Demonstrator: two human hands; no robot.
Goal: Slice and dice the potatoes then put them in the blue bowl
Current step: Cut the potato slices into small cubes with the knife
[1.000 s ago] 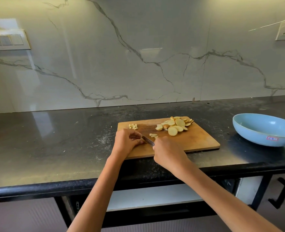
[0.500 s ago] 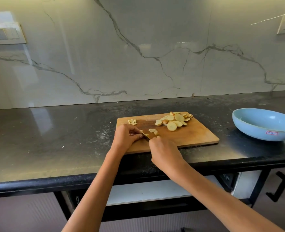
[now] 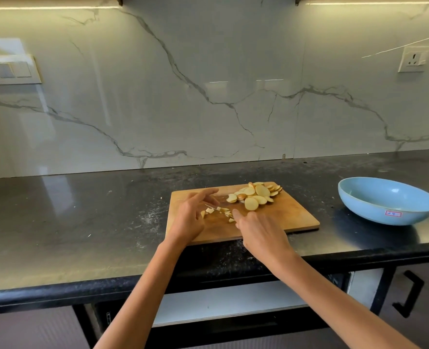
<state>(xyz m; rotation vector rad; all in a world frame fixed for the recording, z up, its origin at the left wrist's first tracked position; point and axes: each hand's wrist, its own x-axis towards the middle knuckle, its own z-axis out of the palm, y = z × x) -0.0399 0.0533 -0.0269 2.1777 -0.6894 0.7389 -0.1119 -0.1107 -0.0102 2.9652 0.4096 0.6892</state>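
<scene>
A wooden cutting board lies on the dark counter. A heap of round potato slices sits at its far right corner. A few small diced pieces lie near the board's left middle, between my hands. My right hand grips a knife whose thin blade points left across the diced pieces; the handle is hidden in my palm. My left hand hovers over the board's left part with its fingers spread and lifted, holding nothing. The blue bowl stands empty to the right of the board.
The black counter runs left and right, with its front edge just below the board. A marble wall backs it, with a socket at the upper right. A drawer and a cabinet handle are below.
My left hand has uncurled from the piece it held and spread its fingers. The knife blade now lies flatter among the diced pieces. The small far-left pile is hidden by my left hand.
</scene>
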